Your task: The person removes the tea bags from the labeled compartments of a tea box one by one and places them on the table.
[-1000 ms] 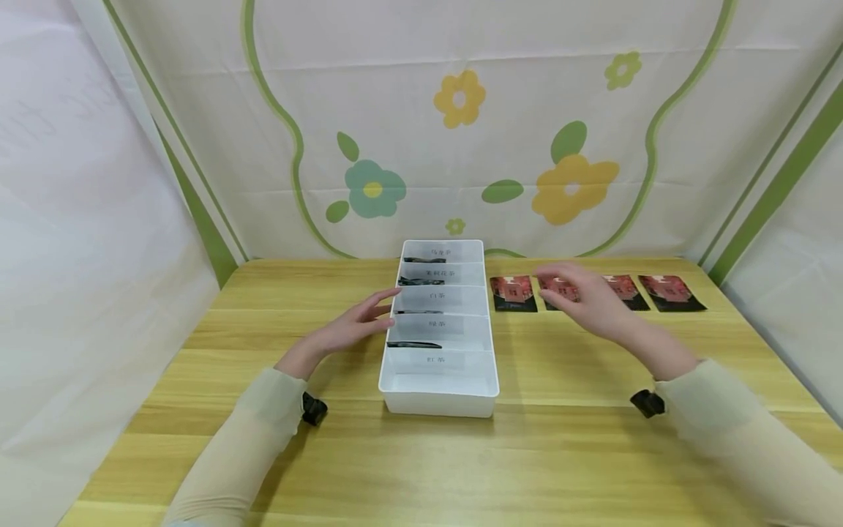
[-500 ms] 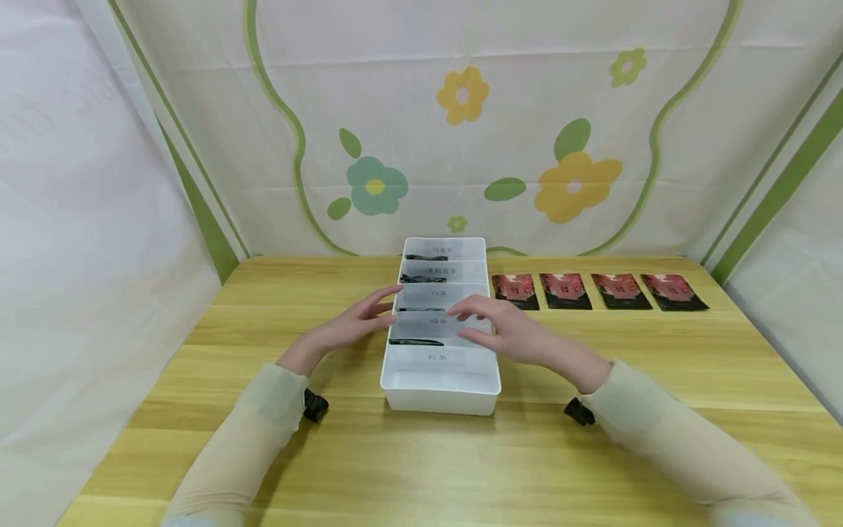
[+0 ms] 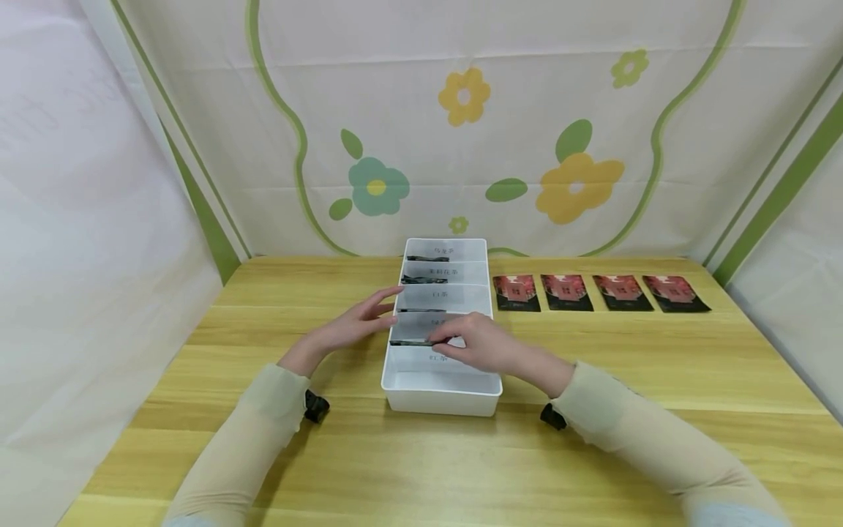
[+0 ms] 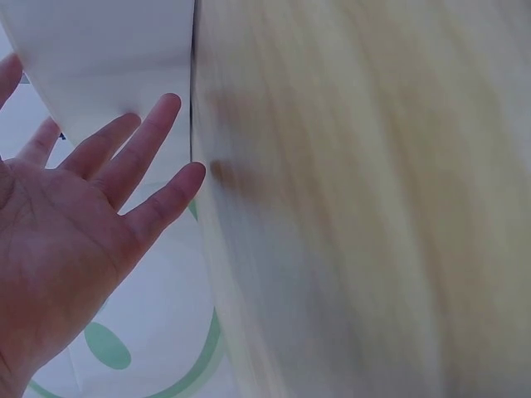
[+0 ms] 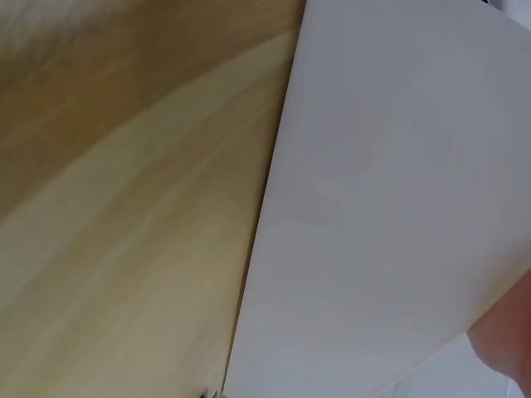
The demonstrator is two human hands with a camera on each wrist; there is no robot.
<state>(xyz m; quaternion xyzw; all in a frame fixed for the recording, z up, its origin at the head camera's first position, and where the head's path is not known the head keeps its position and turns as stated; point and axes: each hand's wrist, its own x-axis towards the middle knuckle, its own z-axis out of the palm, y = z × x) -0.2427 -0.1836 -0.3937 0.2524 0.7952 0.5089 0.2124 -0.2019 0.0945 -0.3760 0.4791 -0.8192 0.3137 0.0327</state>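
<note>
A white divided box [image 3: 441, 402] stands lengthwise on the table, with printed labels in its compartments. Dark tea packets stand on edge in several of them. My right hand [image 3: 479, 344] reaches over the box's right wall. Its thumb and fingertips pinch the right end of the dark tea packet [image 3: 410, 342] in the second compartment from the front. The right wrist view shows only a bit of that hand [image 5: 508, 332] past the box wall [image 5: 373, 199]. My left hand [image 3: 345, 327] rests with extended, spread fingers at the box's left wall; the left wrist view shows its palm [image 4: 66, 240].
Several red and black tea packets lie flat in a row right of the box, the nearest packet [image 3: 516, 293] close to its wall. A wooden table [image 3: 421, 476] carries everything. A flower-printed cloth [image 3: 421, 95] hangs behind, with white cloth at both sides.
My right hand has come left from above the row of flat packets to the box, lowered into it, and taken hold of the dark tea packet. The left hand has stayed at the box's side.
</note>
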